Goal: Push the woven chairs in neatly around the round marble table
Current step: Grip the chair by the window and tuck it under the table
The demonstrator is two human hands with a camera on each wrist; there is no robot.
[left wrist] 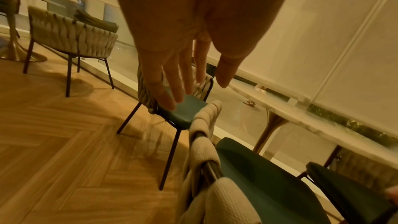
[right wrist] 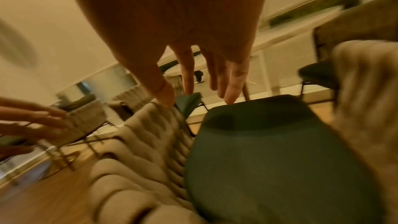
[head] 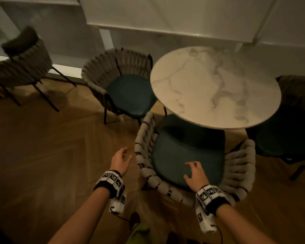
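We see the round marble table (head: 215, 85), its surface white with grey veins. The near chair (head: 188, 161), thick woven rope around a teal padded seat, sits partly under it. Our left hand (head: 121, 160) hovers beside its rope arm, fingers apart; our right hand (head: 195, 173) hangs over the seat, fingers loosely spread, holding nothing.

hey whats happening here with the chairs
A person is tidying woven chairs around a round marble table. The nearest chair already has the front of its teal seat under the tabletop. Both hands are open and hold nothing: the left hand is beside that chair's woven arm, the right hand is over the seat. The chair on the left stands beside the table, its seat barely tucked in.
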